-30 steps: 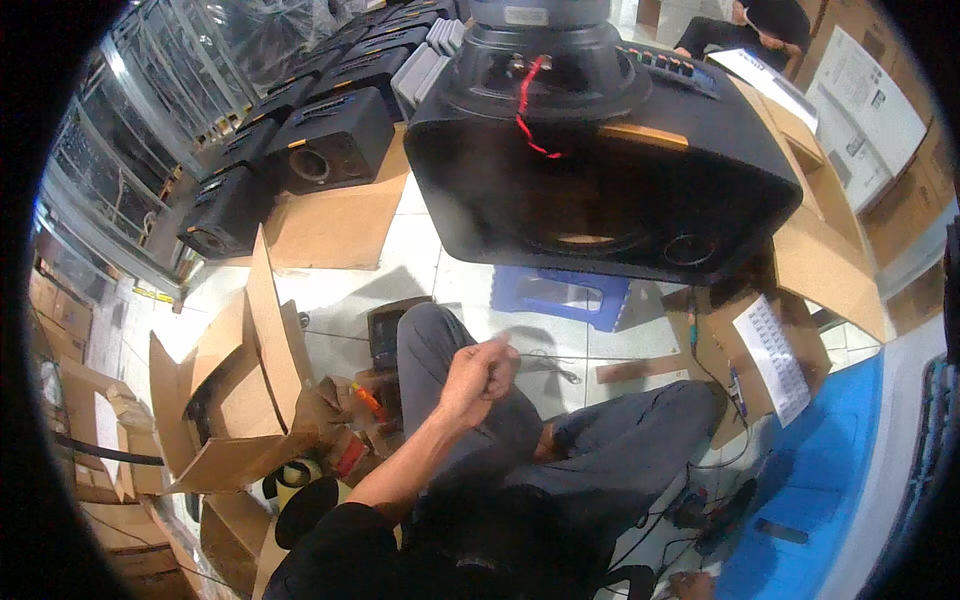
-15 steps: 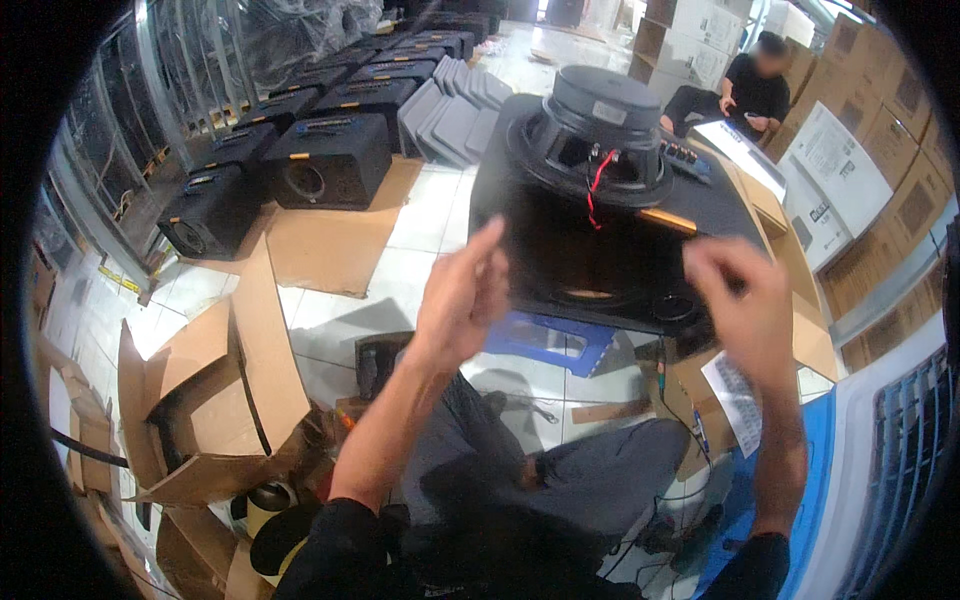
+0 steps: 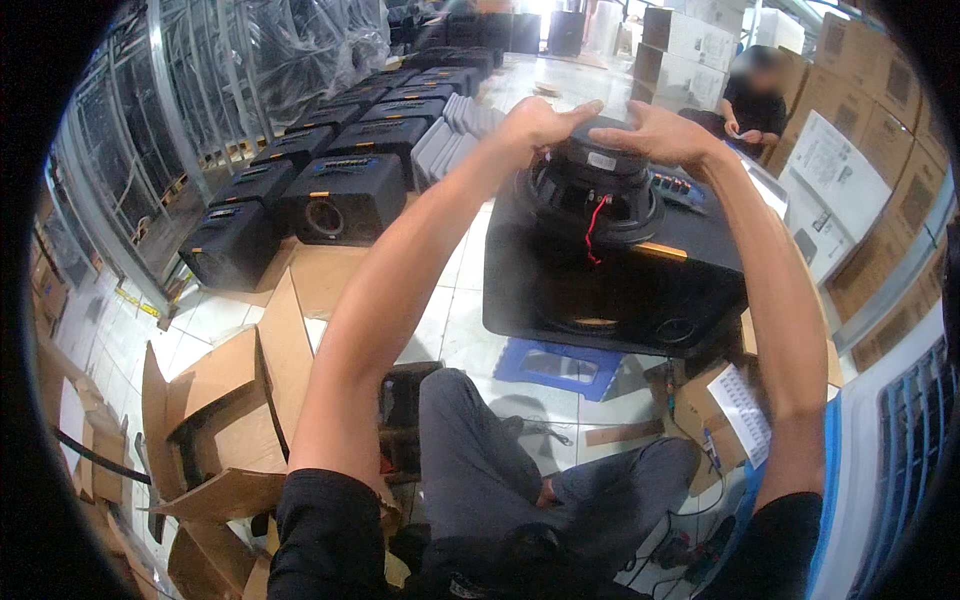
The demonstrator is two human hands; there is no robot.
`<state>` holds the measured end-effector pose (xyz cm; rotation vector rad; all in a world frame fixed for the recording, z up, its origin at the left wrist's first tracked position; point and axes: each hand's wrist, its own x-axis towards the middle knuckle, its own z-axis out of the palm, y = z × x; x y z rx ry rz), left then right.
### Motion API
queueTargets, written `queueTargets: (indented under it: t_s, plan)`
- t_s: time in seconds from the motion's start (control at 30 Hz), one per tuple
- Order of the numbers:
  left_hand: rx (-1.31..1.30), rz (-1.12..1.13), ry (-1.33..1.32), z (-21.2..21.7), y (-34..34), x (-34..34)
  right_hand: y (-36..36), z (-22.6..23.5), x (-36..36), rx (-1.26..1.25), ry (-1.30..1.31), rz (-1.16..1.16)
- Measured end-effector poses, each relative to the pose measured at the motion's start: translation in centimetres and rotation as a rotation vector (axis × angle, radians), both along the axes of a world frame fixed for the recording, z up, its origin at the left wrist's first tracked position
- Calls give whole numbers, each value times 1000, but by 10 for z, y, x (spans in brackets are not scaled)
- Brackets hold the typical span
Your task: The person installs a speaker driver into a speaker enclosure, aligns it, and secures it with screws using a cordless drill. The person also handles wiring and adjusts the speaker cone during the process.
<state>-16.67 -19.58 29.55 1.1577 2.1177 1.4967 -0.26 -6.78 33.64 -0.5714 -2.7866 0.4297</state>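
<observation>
A round black speaker driver (image 3: 600,185) rests magnet-up on a large black speaker cabinet (image 3: 590,295). A twisted red and black wire (image 3: 592,235) hangs from its terminals. My left hand (image 3: 545,128) is at the left of the magnet, fingers partly curled and partly hidden. From the right, my right hand (image 3: 665,133) lays its fingers across the magnet's upper side, thumb raised apart. Both hands bracket the driver. Dark openings show in the cabinet's front, and an orange strip (image 3: 660,250) lies along its top edge.
A blue plastic stool (image 3: 560,370) stands under the cabinet. Opened cardboard boxes (image 3: 225,400) lie at left. Finished-looking cabinets (image 3: 345,200) and grey panels (image 3: 455,140) line the floor behind. Another person (image 3: 755,105) sits at far right beside stacked cartons (image 3: 870,110). A printed sheet (image 3: 738,410) lies nearby.
Both hands have moved up and forward from the empty space before the cabinet to the driver's magnet. The view has shifted; the driver still rests on the cabinet.
</observation>
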Motion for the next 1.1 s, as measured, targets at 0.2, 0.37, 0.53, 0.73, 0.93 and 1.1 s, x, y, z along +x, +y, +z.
queueTargets:
  t_s: [0.2, 0.37, 0.53, 0.73, 0.93, 1.1]
  plan:
    - [121, -74, -123, -10, -2, -2, -9, 20, -41, 111, -350, 20]
    - [272, 206, 83, -20, -37, 20, -27, 28, -44, 32, -381, 9]
    - [489, 257, 20, -73, -94, 89, -41, 28, -23, 96, -197, 37]
    - [396, 238, -102, -100, -104, 144, -71, 19, 19, 449, 173, 25]
    - [527, 156, -81, -108, -86, 166, -121, -13, 73, 640, 502, -18]
    - [572, 27, -99, -128, -84, 168, -150, -47, 106, 728, 690, 1]
